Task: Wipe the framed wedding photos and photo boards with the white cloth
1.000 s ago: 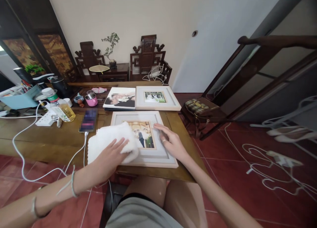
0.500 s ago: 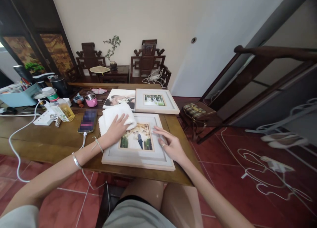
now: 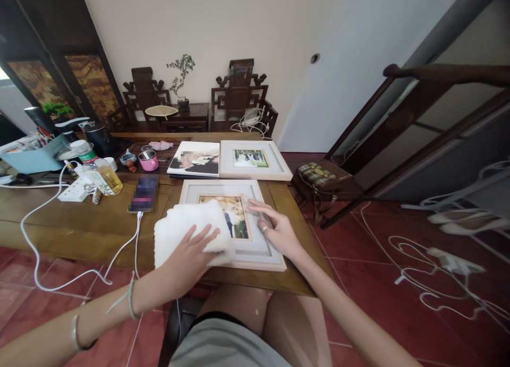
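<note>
At the near edge of the counter (image 3: pixel 99 218) a frame (image 3: pixel 223 188) lies flat with its photo facing up. A folded white cloth (image 3: pixel 185 223) covers its left half and hangs over onto the wood. The left hand (image 3: pixel 191 253) presses down on the cloth, its fingers (image 3: pixel 207 234) spread flat and gripping nothing. The right hand (image 3: pixel 279 233) rests open on the frame's right border, with its fingers (image 3: pixel 258 207) stretched out to steady it.

Just left of the cloth lies a phone (image 3: pixel 143 193), and its cable (image 3: pixel 123 247) trails off the counter edge close by the left wrist. Behind the frame, nearly touching it, lie a second frame (image 3: pixel 255 160) and a print (image 3: pixel 194 159), side by side. Farther left stand a pink cup (image 3: pixel 147 161), a bottle (image 3: pixel 101 177) and a power strip (image 3: pixel 74 189). A checked bag (image 3: pixel 316 173) sits well off to the right.
</note>
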Demonstrator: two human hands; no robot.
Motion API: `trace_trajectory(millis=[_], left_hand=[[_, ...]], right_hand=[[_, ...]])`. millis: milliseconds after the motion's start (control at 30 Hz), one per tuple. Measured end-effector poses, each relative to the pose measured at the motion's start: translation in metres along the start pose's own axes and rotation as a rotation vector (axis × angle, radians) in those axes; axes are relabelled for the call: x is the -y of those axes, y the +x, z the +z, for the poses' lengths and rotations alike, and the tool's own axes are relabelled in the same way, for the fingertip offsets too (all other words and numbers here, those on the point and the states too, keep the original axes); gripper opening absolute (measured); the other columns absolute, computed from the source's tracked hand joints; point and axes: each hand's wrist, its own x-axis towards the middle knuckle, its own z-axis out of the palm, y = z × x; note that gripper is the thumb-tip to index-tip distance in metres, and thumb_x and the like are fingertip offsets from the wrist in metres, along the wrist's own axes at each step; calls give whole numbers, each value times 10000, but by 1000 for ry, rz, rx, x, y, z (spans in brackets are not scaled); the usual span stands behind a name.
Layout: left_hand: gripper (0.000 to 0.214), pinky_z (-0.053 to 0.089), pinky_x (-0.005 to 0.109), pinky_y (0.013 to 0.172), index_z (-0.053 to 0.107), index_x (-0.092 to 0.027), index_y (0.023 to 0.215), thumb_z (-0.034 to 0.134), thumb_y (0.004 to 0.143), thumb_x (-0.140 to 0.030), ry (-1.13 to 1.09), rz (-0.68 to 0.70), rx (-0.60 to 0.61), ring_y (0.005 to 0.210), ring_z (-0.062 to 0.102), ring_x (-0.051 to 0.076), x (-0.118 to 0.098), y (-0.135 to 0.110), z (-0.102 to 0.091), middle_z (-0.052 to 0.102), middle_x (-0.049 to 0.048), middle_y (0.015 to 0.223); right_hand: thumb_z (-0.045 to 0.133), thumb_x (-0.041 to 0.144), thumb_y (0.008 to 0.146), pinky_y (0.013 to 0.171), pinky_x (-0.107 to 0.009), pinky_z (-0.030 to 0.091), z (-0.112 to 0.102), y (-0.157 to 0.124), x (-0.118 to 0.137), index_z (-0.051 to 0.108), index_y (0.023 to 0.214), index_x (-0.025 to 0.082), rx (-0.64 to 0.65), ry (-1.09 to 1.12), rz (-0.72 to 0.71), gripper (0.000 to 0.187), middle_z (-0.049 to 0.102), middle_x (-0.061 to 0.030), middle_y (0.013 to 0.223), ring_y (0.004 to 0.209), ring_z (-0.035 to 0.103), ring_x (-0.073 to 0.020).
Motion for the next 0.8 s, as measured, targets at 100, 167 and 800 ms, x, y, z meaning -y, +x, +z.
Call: trace_trajectory(millis=[100,167,800], left_hand=[[436,246,502,1122,465,-274,1353,452,928,-178,10,-7,-14,1414,259,272,13,16,0,334,95,1511],[403,240,523,1116,490,-247,1333,441,936,-194,41,-34,-16,1410,266,281,31,30,-2,366,117,1491],[358,272,545,1092,529,-291,1294,467,943,-258,77,109,59,1404,266,326,-8,-1,-11,294,101,1528]], right_hand=[[490,96,722,1110,-467,325,-1,0,-3,693,1052,255,25,-13,-6,418,596,-53,1305,1271,489,-218],[497,105,732,1108,-473,326,-3,0,-4,693,1061,254,40,-28,-13,411,590,-58,1313,1276,485,-223],[551,297,856,1124,-537,285,-5,0,-11,623,1206,283,142,-180,-34,358,540,-59,1371,1334,405,-244]])
